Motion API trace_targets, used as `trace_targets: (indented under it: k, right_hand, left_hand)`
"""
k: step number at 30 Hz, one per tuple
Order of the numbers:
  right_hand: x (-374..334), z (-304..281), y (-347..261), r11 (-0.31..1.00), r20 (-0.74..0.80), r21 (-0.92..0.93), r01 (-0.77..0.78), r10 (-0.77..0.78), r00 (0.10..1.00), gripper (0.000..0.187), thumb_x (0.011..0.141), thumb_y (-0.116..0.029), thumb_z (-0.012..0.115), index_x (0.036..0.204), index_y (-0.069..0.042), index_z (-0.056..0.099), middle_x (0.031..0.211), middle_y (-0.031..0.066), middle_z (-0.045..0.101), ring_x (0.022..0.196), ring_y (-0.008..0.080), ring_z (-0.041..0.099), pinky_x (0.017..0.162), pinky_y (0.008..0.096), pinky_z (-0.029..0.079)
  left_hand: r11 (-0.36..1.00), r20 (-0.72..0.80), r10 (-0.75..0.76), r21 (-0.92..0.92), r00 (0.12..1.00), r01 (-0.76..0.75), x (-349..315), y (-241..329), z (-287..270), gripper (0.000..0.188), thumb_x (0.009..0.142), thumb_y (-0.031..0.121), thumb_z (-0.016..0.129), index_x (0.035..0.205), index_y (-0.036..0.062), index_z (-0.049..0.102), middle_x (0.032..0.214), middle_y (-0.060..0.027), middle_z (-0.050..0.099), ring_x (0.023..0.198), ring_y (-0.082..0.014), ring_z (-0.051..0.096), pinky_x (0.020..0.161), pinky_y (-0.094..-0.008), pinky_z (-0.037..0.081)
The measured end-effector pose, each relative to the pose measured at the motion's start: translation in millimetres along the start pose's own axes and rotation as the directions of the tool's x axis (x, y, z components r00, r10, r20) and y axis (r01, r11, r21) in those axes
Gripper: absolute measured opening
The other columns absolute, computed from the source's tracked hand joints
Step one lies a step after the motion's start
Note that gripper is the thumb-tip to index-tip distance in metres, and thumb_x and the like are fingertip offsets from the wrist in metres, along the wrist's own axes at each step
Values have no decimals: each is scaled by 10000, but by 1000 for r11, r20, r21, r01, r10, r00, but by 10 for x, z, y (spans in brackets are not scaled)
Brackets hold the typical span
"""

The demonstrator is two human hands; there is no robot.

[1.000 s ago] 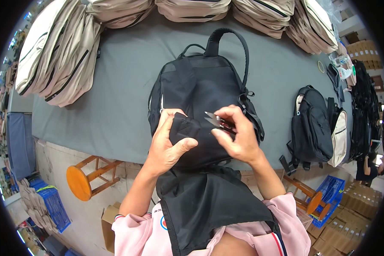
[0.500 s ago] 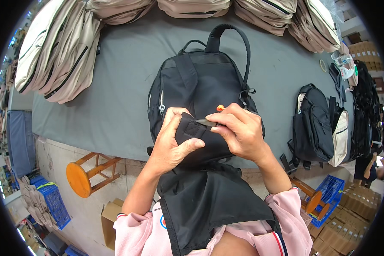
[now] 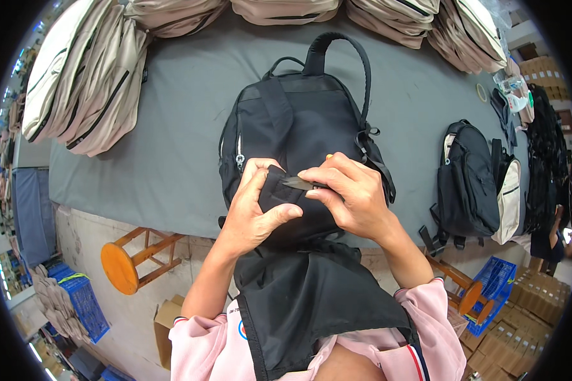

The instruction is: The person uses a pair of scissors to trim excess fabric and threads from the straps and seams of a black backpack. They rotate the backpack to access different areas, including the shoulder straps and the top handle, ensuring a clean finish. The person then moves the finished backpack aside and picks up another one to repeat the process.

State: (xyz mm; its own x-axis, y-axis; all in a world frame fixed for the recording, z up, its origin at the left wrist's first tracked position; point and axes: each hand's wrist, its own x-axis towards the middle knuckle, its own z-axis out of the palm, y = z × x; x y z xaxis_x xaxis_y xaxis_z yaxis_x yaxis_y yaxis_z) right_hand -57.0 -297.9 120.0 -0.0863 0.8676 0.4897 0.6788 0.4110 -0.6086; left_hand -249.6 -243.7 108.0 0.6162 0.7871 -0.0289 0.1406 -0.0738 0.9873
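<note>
A black backpack (image 3: 321,120) lies on the grey-covered table in front of me, its shoulder strap (image 3: 367,82) looped up at the top right. Near its lower end, my left hand (image 3: 251,213) is closed on a black strap end (image 3: 274,190), thumb held out to the side. My right hand (image 3: 353,193) grips a pair of thread snips (image 3: 297,183), whose pointed metal blades lie against the strap end. Most of the snips' handle is hidden in my fingers; a bit of yellow-orange shows above them.
Beige backpacks (image 3: 89,82) are stacked along the table's far edge. A smaller black backpack (image 3: 467,184) and a beige one (image 3: 508,197) stand at the right. A wooden stool (image 3: 121,270), blue crates (image 3: 82,305) and cardboard boxes (image 3: 502,336) are on the floor.
The snips' blades have shifted slightly left and turned, showing more metal over the strap end. My left hand has tilted the strap end a little; the orange piece is now mostly hidden.
</note>
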Motion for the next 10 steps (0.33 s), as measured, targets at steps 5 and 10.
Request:
trace_targets:
  k: [5,10]
  right_hand:
    - [16,45,8,987,-27,127,-101,105,994,223,711,-35,707,923,-46,639,769,57,555,612,207,564,553,296,453]
    - [-123,59,150,913,-203,259,-314,369,907,167,785,37,635,942,-16,644,855,57,578,716,179,583,658,260,487]
  left_hand:
    - [991,12,121,62,993,-121,122,-39,-110,511,755,307,728,1087,-19,517,1084,-105,458,1032,-222,471,922,-313,369]
    - [943,116,-98,-306,988,129,562,133,-268,542,846,319,643,1274,68,424,967,-92,568,808,-146,577,804,-265,447]
